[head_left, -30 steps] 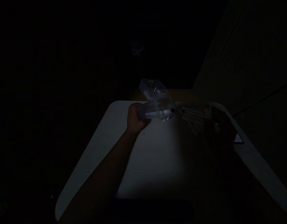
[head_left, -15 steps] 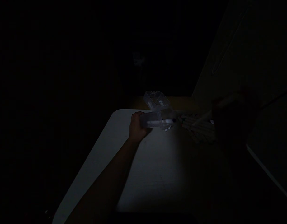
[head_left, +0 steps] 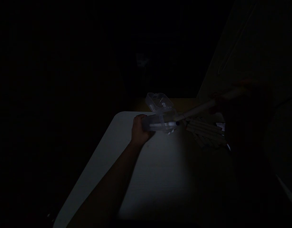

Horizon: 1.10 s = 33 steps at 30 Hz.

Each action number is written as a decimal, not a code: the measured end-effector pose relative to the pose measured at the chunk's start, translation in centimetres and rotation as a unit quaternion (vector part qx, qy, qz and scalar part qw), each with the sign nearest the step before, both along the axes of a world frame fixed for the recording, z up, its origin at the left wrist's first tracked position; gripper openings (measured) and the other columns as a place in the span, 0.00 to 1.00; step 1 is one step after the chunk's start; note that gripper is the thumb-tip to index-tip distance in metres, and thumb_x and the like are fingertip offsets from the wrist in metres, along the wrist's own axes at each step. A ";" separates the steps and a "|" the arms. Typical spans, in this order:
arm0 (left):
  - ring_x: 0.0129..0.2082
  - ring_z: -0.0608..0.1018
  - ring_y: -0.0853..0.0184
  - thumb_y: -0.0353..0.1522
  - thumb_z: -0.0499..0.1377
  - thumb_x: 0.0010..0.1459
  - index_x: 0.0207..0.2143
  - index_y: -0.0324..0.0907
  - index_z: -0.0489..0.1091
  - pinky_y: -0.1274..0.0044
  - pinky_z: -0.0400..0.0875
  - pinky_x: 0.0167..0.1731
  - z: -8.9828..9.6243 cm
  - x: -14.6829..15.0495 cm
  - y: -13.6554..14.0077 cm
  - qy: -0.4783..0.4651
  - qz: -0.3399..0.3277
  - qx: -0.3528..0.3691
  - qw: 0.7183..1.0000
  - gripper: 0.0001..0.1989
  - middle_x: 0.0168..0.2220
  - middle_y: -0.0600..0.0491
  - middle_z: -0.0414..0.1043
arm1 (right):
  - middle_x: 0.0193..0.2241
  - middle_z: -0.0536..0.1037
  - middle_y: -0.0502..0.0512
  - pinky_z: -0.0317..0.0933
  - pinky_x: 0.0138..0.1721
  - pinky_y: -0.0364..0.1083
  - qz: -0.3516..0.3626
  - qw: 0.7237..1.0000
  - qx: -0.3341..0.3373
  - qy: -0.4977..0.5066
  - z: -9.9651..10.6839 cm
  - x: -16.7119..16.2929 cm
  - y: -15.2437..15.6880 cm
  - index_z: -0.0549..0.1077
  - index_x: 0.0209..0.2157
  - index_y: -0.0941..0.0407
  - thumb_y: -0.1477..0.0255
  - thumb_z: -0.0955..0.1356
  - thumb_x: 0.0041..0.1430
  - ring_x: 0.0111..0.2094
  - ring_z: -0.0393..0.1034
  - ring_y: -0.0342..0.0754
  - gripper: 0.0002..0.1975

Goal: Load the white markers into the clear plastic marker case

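We are keeping the fingers of our left hand [head_left: 138,131] clamped on the closed end of a clear case [head_left: 152,119] over the worktop [head_left: 155,177]; its lid [head_left: 157,100] is standing open. A white marker [head_left: 163,124] is lying inside the case. Our shadowed right hand [head_left: 245,110] is clasping a pale pen [head_left: 200,109], which is slanting toward the case's mouth. Loose pens [head_left: 205,129] are lying heaped right of the case.

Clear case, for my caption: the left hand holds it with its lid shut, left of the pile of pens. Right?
Not quite: the lid is open, not shut, as the head view shows. The left hand does hold the clear case, left of the pile of pens.
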<state>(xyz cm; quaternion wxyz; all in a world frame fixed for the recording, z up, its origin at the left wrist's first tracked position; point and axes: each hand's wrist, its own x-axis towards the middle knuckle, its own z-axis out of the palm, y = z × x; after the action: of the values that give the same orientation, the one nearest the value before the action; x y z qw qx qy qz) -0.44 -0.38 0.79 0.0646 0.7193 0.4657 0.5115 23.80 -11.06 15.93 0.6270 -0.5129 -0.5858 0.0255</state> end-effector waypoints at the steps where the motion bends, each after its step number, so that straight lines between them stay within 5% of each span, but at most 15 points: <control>1: 0.44 0.72 0.54 0.33 0.65 0.35 0.44 0.48 0.58 0.61 0.70 0.41 0.0 0.0 0.0 -0.001 0.001 -0.002 1.000 0.31 0.43 0.49 0.66 | 0.37 0.74 0.56 0.67 0.29 0.45 -0.002 1.000 -0.003 0.014 0.0 -0.2 0.0 0.64 0.48 0.58 0.64 0.69 0.51 0.30 0.71 0.44 0.24; 11: 0.42 0.73 0.54 0.33 0.67 0.34 0.44 0.49 0.59 0.63 0.71 0.37 -0.6 0.2 0.4 -0.024 0.008 -0.025 0.999 0.32 0.43 0.50 0.67 | 0.34 0.76 0.53 0.61 0.23 0.37 0.056 0.988 -0.114 -0.092 -1.3 1.0 0.9 0.75 0.35 0.56 0.65 0.69 0.50 0.30 0.70 0.42 0.11; 17: 0.42 0.73 0.54 0.34 0.66 0.35 0.44 0.46 0.59 0.63 0.70 0.38 -0.7 0.2 0.4 -0.024 0.012 -0.024 0.999 0.31 0.43 0.49 0.67 | 0.29 0.76 0.51 0.63 0.24 0.39 0.150 0.956 -0.201 -0.155 -1.9 1.7 0.6 0.74 0.38 0.53 0.62 0.66 0.55 0.26 0.71 0.42 0.13; 24: 0.43 0.73 0.55 0.34 0.67 0.36 0.44 0.47 0.59 0.64 0.70 0.38 -0.3 0.3 0.2 -0.025 0.012 -0.023 0.999 0.31 0.42 0.49 0.67 | 0.37 0.77 0.49 0.68 0.36 0.43 0.183 0.938 -0.210 -0.204 -2.6 1.3 1.2 0.75 0.37 0.50 0.67 0.65 0.55 0.36 0.73 0.44 0.10; 29: 0.44 0.72 0.55 0.32 0.66 0.35 0.43 0.46 0.59 0.64 0.70 0.40 0.1 0.4 0.0 -0.024 -0.003 -0.012 1.000 0.30 0.42 0.49 0.67 | 0.37 0.77 0.53 0.68 0.37 0.43 0.220 0.926 -0.203 -0.231 -2.7 0.9 1.5 0.75 0.38 0.56 0.71 0.63 0.55 0.32 0.72 0.41 0.12; 33: 0.43 0.72 0.56 0.32 0.66 0.35 0.44 0.46 0.59 0.64 0.70 0.41 0.4 0.3 -0.2 -0.014 0.000 -0.004 1.000 0.31 0.42 0.50 0.66 | 0.39 0.77 0.53 0.66 0.47 0.46 0.220 0.923 -0.192 -0.250 -2.7 0.6 1.5 0.76 0.39 0.57 0.74 0.62 0.55 0.39 0.72 0.42 0.13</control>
<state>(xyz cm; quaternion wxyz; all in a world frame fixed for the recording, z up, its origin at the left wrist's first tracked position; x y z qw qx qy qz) -0.11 -0.54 1.17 0.0735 0.7121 0.4665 0.5195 24.43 -9.58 13.19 0.3284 -0.4711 -0.8056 0.1456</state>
